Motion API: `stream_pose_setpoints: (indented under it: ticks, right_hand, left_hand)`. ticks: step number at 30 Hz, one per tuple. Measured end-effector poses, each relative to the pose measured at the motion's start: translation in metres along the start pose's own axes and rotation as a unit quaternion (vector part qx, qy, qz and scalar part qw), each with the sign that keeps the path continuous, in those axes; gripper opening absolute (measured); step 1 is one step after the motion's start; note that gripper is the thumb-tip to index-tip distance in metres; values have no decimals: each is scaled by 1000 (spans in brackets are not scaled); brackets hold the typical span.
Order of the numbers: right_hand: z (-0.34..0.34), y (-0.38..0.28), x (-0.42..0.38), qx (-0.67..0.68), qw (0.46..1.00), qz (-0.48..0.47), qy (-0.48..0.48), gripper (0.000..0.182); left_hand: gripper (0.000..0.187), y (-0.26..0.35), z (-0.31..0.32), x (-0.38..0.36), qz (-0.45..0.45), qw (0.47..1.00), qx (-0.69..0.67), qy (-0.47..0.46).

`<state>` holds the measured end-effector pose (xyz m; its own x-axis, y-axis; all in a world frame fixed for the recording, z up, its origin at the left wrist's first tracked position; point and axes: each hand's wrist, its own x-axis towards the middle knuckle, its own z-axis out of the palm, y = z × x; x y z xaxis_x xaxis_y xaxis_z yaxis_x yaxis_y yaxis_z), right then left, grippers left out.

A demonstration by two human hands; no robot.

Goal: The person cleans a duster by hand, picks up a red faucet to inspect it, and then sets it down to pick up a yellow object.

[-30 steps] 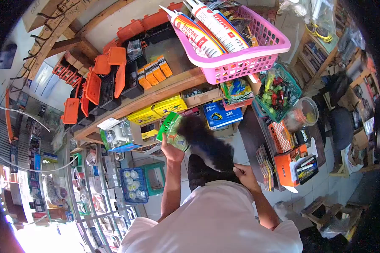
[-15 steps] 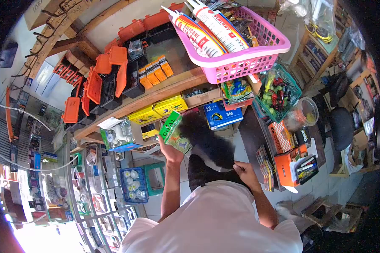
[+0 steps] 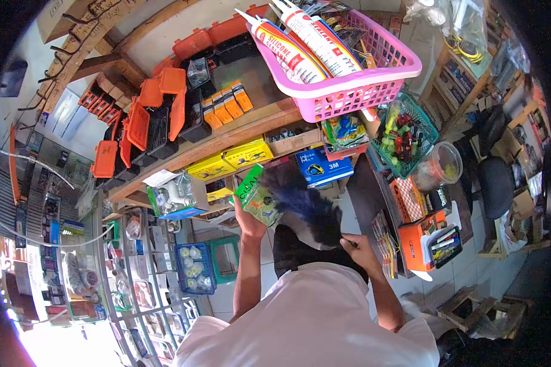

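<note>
My left hand (image 3: 251, 226) is wrapped round a green box (image 3: 256, 197) with dark lettering on its top and a picture on its side, held up in front of the shelf. In my right hand (image 3: 359, 249) is the handle end of a dark feather duster (image 3: 306, 202). Its fluffy feathers reach up and left, right beside the green box, and look blurred. Just beyond them sits a blue 3M box (image 3: 324, 166) on the lower shelf, with yellow boxes (image 3: 229, 157) to its left.
A pink basket (image 3: 349, 92) with sealant tubes stands on the wooden counter (image 3: 257, 119). Orange-lidded bins (image 3: 138, 125) line its left part. At right are a green basket (image 3: 404, 137) and a clear tub (image 3: 444, 164). A blue crate (image 3: 194, 269) is low at left.
The green box in my left hand has turned and shifted slightly right. The duster's feathers have moved a little, now showing a bluish sheen, and my right hand has shifted slightly.
</note>
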<state>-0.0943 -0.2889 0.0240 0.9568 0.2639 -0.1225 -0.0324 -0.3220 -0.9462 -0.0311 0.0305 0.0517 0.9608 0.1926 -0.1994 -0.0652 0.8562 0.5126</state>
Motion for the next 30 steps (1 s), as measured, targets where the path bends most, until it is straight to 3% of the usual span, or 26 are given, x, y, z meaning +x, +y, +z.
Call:
stream_pose_setpoints:
  ticks: [5, 9, 12, 14, 16, 18, 20, 21, 22, 23, 26, 28, 29, 30]
  right_hand:
    - [-1, -11, 6, 24, 998, 57, -24, 24]
    - [1, -13, 6, -7, 999, 22, -24, 23]
    - [6, -2, 8, 2, 1000, -7, 2, 22]
    - [5, -1, 10, -7, 1000, -5, 14, 22]
    - [3, -8, 9, 23, 996, 21, -85, 23]
    - [7, -22, 10, 30, 998, 26, -51, 23]
    - [9, -22, 11, 35, 999, 29, -19, 24]
    - [12, -13, 11, 28, 997, 36, -63, 25]
    - [14, -9, 11, 20, 993, 43, -106, 26]
    - [15, -12, 9, 22, 993, 44, -104, 26]
    - [14, -23, 8, 9, 992, 93, -91, 27]
    - [17, -22, 9, -1, 995, 74, -64, 27]
    - [18, -19, 8, 0, 995, 75, -64, 27]
    - [18, -15, 7, 38, 993, 67, -93, 26]
  left_hand:
    - [62, -4, -3, 0, -40, 999, 26, -2]
    - [62, -12, -7, 3, -41, 999, 20, 5]
    - [60, -13, -21, 6, -77, 995, 9, -57]
    - [60, -17, -16, 7, -86, 995, 23, -52]
    - [64, -24, -1, 8, -54, 998, 27, -1]
    - [64, -29, -22, 11, -54, 998, 13, 10]
    - [58, -19, -30, 13, -93, 979, -43, -177]
    - [58, -22, -11, 8, -55, 997, 28, -38]
    - [58, -36, -44, 20, -55, 997, 29, -38]
    - [62, -57, -108, 43, 51, 988, 144, -2]
    - [64, -44, -37, 12, 156, 970, 183, -33]
    - [62, -30, 1, 9, -29, 999, 30, 19]
    - [67, -30, 5, 9, -50, 995, 46, 80]
    - [67, -34, -11, 15, -52, 994, 48, 80]
